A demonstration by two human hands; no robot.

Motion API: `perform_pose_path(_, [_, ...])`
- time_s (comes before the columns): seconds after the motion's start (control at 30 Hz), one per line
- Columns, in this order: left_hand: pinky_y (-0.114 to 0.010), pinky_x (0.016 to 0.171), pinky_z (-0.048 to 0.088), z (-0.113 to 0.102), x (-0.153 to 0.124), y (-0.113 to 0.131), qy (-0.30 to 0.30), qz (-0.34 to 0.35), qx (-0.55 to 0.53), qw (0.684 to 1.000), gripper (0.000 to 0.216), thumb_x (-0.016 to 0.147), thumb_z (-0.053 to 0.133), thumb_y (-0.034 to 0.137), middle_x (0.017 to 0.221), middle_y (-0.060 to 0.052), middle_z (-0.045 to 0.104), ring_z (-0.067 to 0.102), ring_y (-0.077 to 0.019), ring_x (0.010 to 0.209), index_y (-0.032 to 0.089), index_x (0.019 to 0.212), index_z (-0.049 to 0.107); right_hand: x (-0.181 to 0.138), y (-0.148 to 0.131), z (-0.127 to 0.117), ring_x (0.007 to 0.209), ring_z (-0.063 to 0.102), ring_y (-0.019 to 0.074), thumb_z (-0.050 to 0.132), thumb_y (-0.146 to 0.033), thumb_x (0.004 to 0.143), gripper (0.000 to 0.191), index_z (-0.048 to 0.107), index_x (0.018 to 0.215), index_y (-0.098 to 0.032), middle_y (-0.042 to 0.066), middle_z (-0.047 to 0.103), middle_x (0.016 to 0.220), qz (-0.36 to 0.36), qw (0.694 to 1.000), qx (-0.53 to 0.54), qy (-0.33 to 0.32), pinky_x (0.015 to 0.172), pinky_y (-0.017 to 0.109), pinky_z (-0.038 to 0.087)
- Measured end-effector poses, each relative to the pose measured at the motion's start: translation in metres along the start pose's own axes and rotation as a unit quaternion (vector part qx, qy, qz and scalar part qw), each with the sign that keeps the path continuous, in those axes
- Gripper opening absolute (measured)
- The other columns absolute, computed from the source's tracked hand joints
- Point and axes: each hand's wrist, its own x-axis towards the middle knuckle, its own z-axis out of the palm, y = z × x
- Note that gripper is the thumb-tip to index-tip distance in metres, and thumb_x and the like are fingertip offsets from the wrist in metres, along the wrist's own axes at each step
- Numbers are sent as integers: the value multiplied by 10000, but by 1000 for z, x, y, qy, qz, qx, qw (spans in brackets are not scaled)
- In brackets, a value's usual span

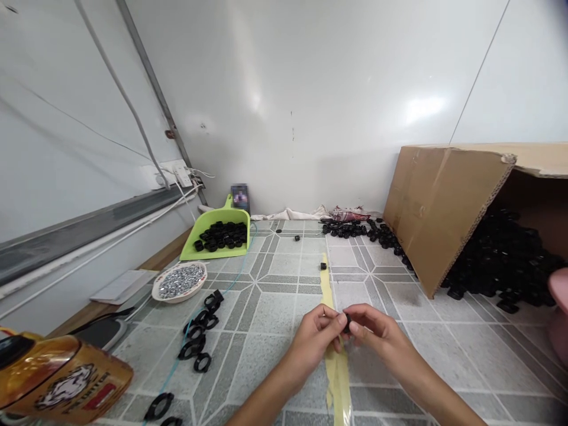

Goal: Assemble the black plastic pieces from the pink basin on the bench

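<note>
Grip of the left hand [320, 329] and grip of the right hand [373, 330], fingertips together, pinch one small black part [347, 323] above yellow tape [339, 384] on a tile-patterned surface [273, 310]. Held by fingertips alone, it could slip if either pinch loosens, and might then be lost among similar black pieces [497, 260] in a cardboard box [417, 207]. A wide leftward swing could scatter black rings [204, 320] along a blue cord [171, 376] or knock the nearby dish [177, 300] of shiny metal bits [181, 280].
</note>
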Motion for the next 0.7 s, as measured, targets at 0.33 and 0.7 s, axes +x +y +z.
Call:
perform_pose_path(0.33, [-260,639,405,2,-2,2,-1,-1,6,1000,481,773,742,623,728,-28,677,567,-127,596,163,833,616,1,-3,-7,889,674,246,734,-540,818,401,717,1025,-196,80,729,917,33,999,11,-10,856,393,516])
perform_pose_path(0.7, [-256,635,412,1,-1,-1,-11,-2,9,1000,474,792,733,609,712,-30,674,567,-121,601,150,846,625,2,4,3,640,533,156,627,-633,875,473,575,713,-192,7,596,657,2,1000,-15,15,643,277,435])
